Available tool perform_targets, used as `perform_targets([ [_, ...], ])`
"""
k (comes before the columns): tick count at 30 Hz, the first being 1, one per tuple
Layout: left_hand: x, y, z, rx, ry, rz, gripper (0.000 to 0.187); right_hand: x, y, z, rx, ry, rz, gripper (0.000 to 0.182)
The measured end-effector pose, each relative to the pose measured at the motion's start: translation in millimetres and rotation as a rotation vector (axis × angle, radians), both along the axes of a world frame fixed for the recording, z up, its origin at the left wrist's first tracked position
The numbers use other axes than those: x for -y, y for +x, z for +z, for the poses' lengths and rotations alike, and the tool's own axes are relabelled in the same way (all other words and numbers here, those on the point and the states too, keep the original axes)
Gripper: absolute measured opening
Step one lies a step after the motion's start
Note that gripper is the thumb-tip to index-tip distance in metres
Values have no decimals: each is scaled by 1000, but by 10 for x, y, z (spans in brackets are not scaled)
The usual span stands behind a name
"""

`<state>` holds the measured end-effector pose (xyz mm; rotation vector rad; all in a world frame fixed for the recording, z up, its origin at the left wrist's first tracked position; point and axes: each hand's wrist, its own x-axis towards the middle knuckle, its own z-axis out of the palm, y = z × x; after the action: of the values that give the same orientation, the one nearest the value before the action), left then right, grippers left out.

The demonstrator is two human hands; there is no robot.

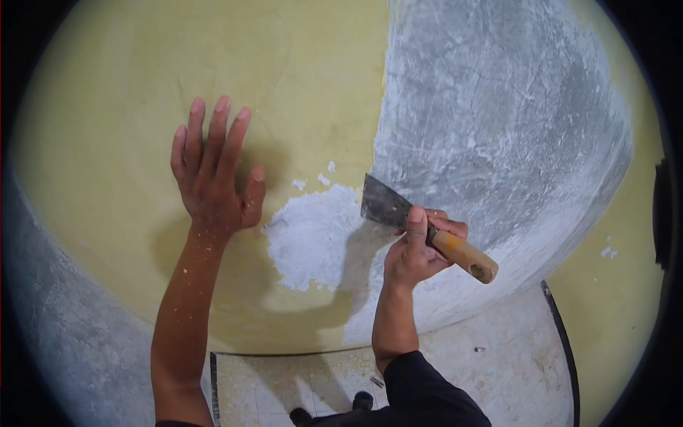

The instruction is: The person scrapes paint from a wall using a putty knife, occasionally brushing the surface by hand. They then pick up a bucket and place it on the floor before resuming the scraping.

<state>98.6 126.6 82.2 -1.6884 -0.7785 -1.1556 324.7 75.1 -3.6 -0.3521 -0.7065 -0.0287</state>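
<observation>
My right hand grips a putty knife with a wooden handle and a dark, flared metal blade. The blade points up and left, its edge close to the border where yellow paint meets bare grey plaster. My left hand is spread with fingers apart over the yellow painted wall, holding nothing. Pale flecks dot that forearm. Between the hands lies a scraped whitish patch with a ragged outline and small chipped spots above it.
Scraped grey plaster covers the wall's upper right. Below, a tiled floor bordered by dark strips carries small debris, and my dark shoes show at the bottom. A dark object is at the far right edge.
</observation>
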Motion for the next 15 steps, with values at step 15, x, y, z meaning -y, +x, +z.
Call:
perform_targets([
  [15, -5, -2, -11, 10, 14, -18, 55, -3, 48, -136, 193, -11, -154, 30],
])
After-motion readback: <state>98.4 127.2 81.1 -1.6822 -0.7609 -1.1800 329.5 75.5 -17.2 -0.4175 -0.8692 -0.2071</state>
